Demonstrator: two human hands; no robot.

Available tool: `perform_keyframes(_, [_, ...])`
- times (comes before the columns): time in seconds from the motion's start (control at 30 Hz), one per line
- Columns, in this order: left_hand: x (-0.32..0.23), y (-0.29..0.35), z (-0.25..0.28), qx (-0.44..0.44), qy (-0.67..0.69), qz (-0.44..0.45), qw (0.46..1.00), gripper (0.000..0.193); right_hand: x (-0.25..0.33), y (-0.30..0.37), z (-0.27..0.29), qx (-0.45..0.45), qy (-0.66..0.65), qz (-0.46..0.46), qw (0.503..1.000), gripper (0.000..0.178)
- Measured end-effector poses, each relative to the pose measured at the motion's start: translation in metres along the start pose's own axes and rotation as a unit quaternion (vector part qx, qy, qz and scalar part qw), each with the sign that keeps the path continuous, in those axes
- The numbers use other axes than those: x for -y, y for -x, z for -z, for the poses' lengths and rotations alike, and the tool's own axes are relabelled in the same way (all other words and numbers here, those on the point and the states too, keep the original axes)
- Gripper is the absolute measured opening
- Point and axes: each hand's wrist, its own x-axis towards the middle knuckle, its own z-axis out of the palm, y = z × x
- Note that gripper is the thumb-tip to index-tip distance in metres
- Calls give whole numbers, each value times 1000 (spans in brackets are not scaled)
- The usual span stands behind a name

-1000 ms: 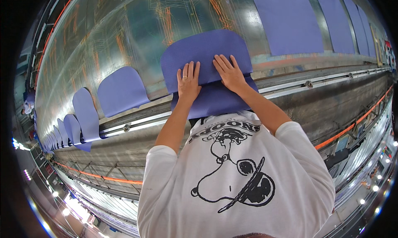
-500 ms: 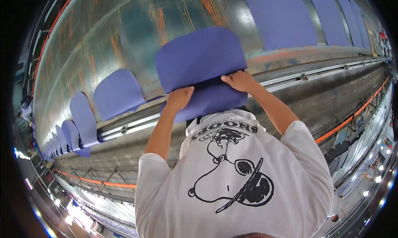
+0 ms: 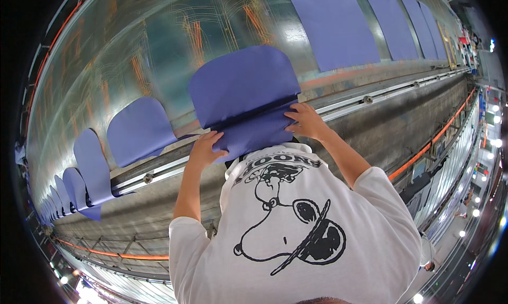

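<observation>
Looking down from the head camera, I see a broad purple sheet with rounded far corners (image 3: 243,84) lying over the near edge of a long, shiny metal worktop (image 3: 169,55) marked with orange streaks. Its near part drops toward the person's body, below a dark crease; from here I can't tell whether it is all one piece. The left hand (image 3: 205,148) sits at the near part's left edge, loosely open, thumb apart from its bent fingers. Opposite, the right hand (image 3: 308,122) touches the right edge, fingers spread and thumb apart, also open rather than closed in a grip. A silvery metal rail (image 3: 344,108) runs along the worktop's front, passing behind the sheet. Just to the left lies a smaller-looking purple rounded sheet (image 3: 140,132); to the right, farther back, a long purple rectangular sheet (image 3: 338,31). The person wears a white printed T-shirt (image 3: 365,246).
</observation>
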Motion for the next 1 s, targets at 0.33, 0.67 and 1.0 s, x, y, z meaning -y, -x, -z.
perform_keyframes(0.33, [-12,-47,38,-89,106,67,988,33,60,-15,33,-179,71,7,981,62])
perform_keyframes(0.67, [-12,-87,47,-18,160,54,985,44,-14,-46,70,43,-240,-175,954,45])
perform_keyframes(1.0, [-30,-96,46,64,18,202,977,33,-41,-64,18,-83,-255,-154,951,47])
